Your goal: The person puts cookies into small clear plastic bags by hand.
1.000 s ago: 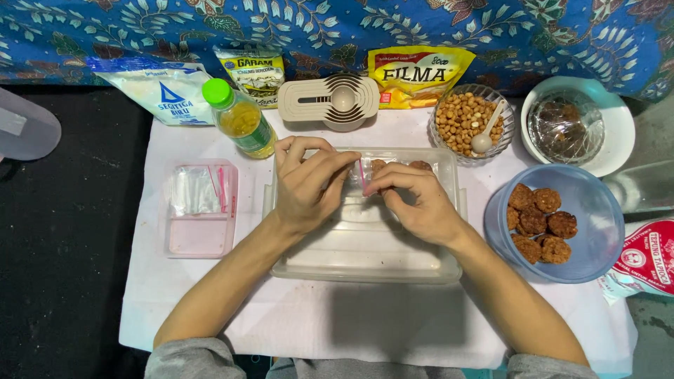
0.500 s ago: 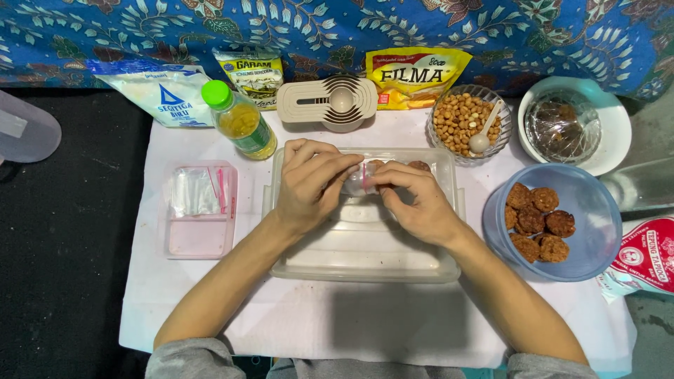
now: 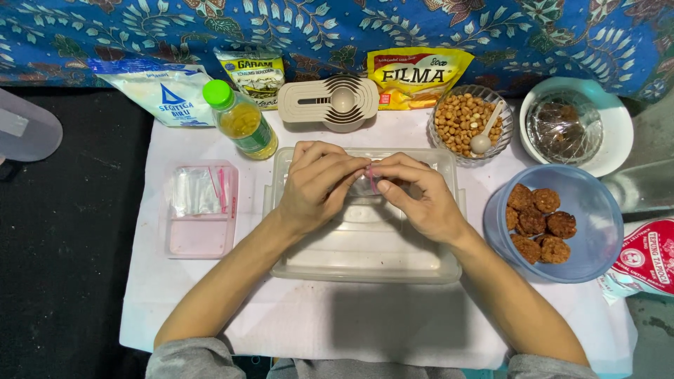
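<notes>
Hands met over a clear rectangular plastic container (image 3: 365, 263) at the middle of a white-covered desk (image 3: 393, 330), the left hand (image 3: 319, 186) and right hand (image 3: 418, 196) together pinching a small clear plastic bag with a pink strip (image 3: 366, 184) between their fingertips, just above the container's far end; what lay inside the bag could not be told. Left of the container sat a shallow pink tray (image 3: 202, 238) holding more clear bags. At the far side of the desk stood a bottle of yellow oil with a green cap (image 3: 241, 119), a white-and-blue packet (image 3: 163, 90), a green-and-yellow packet (image 3: 254, 74), a beige set of nested measuring cups (image 3: 330, 104) and a yellow pouch (image 3: 415, 74). A glass bowl of roasted nuts (image 3: 460, 123) with a white spoon (image 3: 484, 137) sat right of these, beside a white bowl covered in plastic film (image 3: 572, 126). Nearer on the right, a blue bowl (image 3: 586, 224) held round brown fried cakes (image 3: 537, 221), with a red-and-white packet (image 3: 642, 260) at the edge. Blue floral cloth (image 3: 337, 24) hung behind.
</notes>
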